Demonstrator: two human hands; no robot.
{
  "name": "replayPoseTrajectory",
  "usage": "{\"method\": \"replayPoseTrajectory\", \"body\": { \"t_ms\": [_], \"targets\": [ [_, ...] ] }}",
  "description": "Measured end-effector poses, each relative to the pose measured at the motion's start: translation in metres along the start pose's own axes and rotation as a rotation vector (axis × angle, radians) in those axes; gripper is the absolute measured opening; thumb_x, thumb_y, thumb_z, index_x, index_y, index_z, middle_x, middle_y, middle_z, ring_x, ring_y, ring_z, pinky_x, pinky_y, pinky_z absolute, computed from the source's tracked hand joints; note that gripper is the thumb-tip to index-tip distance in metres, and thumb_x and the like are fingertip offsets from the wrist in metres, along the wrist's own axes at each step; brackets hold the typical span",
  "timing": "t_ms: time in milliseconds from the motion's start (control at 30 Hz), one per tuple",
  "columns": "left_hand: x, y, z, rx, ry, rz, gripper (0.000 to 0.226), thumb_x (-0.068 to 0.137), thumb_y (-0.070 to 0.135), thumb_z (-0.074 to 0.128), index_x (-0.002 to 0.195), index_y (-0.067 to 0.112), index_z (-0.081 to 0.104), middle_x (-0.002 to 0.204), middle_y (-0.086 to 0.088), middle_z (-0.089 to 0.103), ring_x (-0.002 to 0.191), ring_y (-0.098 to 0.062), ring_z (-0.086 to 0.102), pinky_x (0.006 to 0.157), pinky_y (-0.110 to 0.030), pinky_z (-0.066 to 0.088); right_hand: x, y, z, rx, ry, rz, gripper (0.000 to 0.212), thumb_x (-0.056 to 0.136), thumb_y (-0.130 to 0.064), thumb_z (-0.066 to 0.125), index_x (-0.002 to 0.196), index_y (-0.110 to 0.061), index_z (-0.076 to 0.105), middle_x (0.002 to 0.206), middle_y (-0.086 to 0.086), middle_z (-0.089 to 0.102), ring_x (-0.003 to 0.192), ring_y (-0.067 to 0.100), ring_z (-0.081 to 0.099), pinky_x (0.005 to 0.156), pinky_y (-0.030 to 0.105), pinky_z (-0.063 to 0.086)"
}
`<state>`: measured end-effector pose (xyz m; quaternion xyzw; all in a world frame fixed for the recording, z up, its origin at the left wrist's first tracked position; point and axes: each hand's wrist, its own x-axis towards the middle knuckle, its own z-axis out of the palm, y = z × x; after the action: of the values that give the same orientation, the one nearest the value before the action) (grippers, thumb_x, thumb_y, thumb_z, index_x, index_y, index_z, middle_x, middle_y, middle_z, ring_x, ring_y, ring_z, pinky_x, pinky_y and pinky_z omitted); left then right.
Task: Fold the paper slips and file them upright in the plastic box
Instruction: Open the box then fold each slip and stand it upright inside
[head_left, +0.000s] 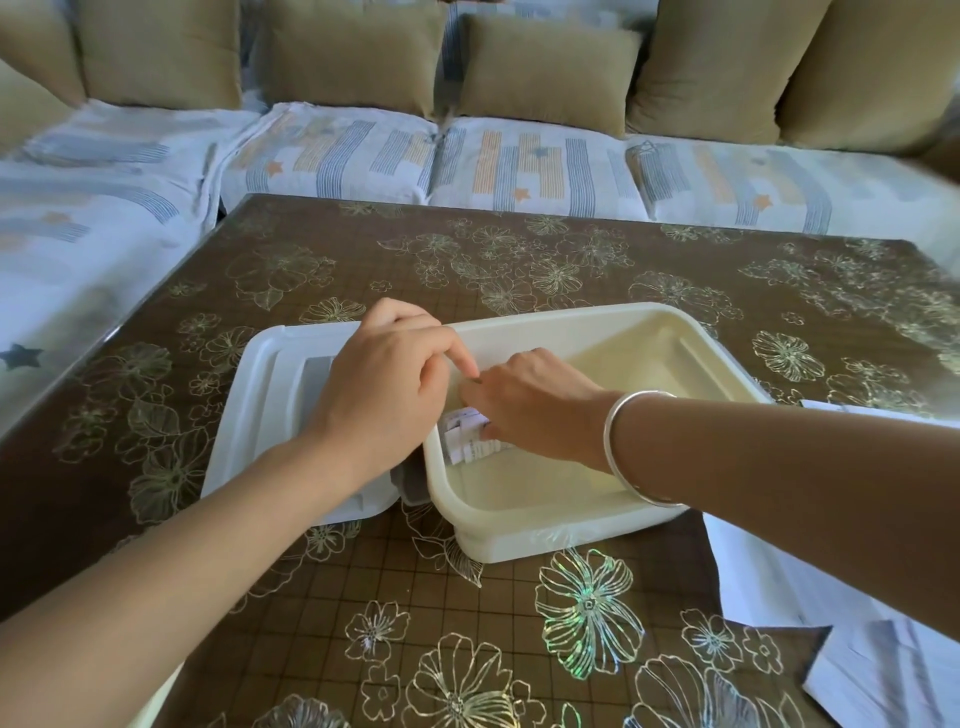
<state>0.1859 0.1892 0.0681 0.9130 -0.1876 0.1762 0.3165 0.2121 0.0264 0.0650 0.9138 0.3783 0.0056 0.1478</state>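
A cream plastic box stands open on the table. Several folded white paper slips stand upright against its left wall. My right hand, with a silver bangle on the wrist, reaches into the box and its fingers curl onto the tops of the slips. My left hand hangs over the box's left rim, fingers bent, forefinger pointing down to the slips beside my right fingertips. Both hands hide most of the slips.
The box's white lid lies flat to its left. Loose white paper sheets lie at the table's right edge. The brown floral tablecloth covers the table. A sofa with tan cushions runs behind and to the left.
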Motion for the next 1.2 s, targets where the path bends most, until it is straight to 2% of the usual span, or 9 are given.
{"method": "replayPoseTrajectory", "body": {
  "t_ms": [133,300,433,500,633,733,967,1067,1200],
  "targets": [
    [0.000,0.001,0.000,0.002,0.000,-0.005,0.043,0.081,0.011,0.034,0.081,0.023,0.076,0.089,0.009,0.067,0.109,-0.016,0.052,0.084,-0.044,0.049,0.004,0.004,-0.002,0.123,-0.065,0.028,0.024,0.094,-0.035,0.058,0.104,-0.014,0.054,0.087,0.005,0.062,0.074,0.024,0.053,0.066,0.031,0.036],
    [0.000,0.002,-0.001,0.007,-0.012,-0.012,0.045,0.082,0.013,0.032,0.082,0.023,0.076,0.091,0.008,0.067,0.110,-0.014,0.051,0.086,-0.042,0.049,0.002,-0.002,0.001,0.127,-0.039,0.000,0.033,0.092,-0.034,0.061,0.109,-0.013,0.043,0.067,-0.004,0.048,0.063,0.020,0.051,0.062,0.032,0.041],
    [0.000,0.002,-0.001,0.008,-0.017,-0.019,0.045,0.081,0.014,0.032,0.081,0.023,0.075,0.092,0.008,0.067,0.110,-0.014,0.050,0.085,-0.042,0.048,0.000,-0.005,0.006,-0.071,0.080,-0.026,0.033,0.096,-0.027,0.053,0.120,-0.012,0.037,0.063,-0.002,0.040,0.051,0.018,0.043,0.052,0.032,0.036],
    [0.000,0.002,-0.001,0.006,-0.021,-0.018,0.044,0.081,0.014,0.032,0.081,0.023,0.075,0.092,0.008,0.068,0.110,-0.014,0.050,0.085,-0.043,0.048,0.000,-0.006,0.007,-0.145,0.103,-0.041,0.033,0.097,-0.029,0.051,0.123,-0.012,0.040,0.071,-0.003,0.042,0.059,0.017,0.047,0.049,0.030,0.029],
    [0.000,-0.001,0.000,0.003,-0.017,-0.013,0.044,0.082,0.014,0.032,0.080,0.025,0.075,0.091,0.009,0.068,0.109,-0.013,0.050,0.083,-0.044,0.049,-0.001,-0.006,0.004,-0.089,0.045,-0.063,0.017,0.097,-0.025,0.051,0.112,-0.017,0.052,0.107,0.001,0.056,0.096,0.022,0.058,0.062,0.032,0.036],
    [0.001,-0.002,0.000,-0.001,-0.019,-0.010,0.044,0.082,0.013,0.033,0.080,0.025,0.075,0.091,0.008,0.068,0.110,-0.013,0.050,0.083,-0.045,0.049,-0.001,-0.004,-0.003,-0.026,0.006,-0.023,0.012,0.097,-0.029,0.053,0.097,-0.018,0.057,0.096,-0.001,0.061,0.086,0.022,0.061,0.065,0.031,0.038],
    [0.001,-0.003,0.002,-0.005,0.011,0.019,0.044,0.081,0.012,0.033,0.081,0.023,0.075,0.087,0.008,0.069,0.106,-0.016,0.052,0.081,-0.043,0.049,0.006,-0.002,-0.015,-0.003,-0.141,-0.003,0.026,0.093,-0.042,0.056,0.104,-0.018,0.060,0.093,0.000,0.061,0.077,0.021,0.047,0.069,0.031,0.038],
    [0.001,-0.004,0.003,0.000,0.042,0.056,0.047,0.082,0.018,0.026,0.082,0.023,0.073,0.090,0.010,0.070,0.103,-0.015,0.052,0.083,-0.038,0.048,0.007,-0.005,-0.007,0.064,-0.078,0.016,0.022,0.094,-0.035,0.058,0.108,-0.018,0.056,0.102,0.002,0.065,0.084,0.025,0.057,0.070,0.031,0.037],
    [-0.001,-0.005,0.003,-0.001,0.088,0.065,0.039,0.084,0.008,0.034,0.089,0.018,0.072,0.096,0.006,0.068,0.102,-0.016,0.054,0.084,-0.033,0.047,0.005,-0.011,-0.001,0.166,0.043,0.073,0.041,0.092,-0.029,0.061,0.122,-0.016,0.037,0.097,0.003,0.065,0.081,0.027,0.061,0.069,0.034,0.038]
  ]
}}
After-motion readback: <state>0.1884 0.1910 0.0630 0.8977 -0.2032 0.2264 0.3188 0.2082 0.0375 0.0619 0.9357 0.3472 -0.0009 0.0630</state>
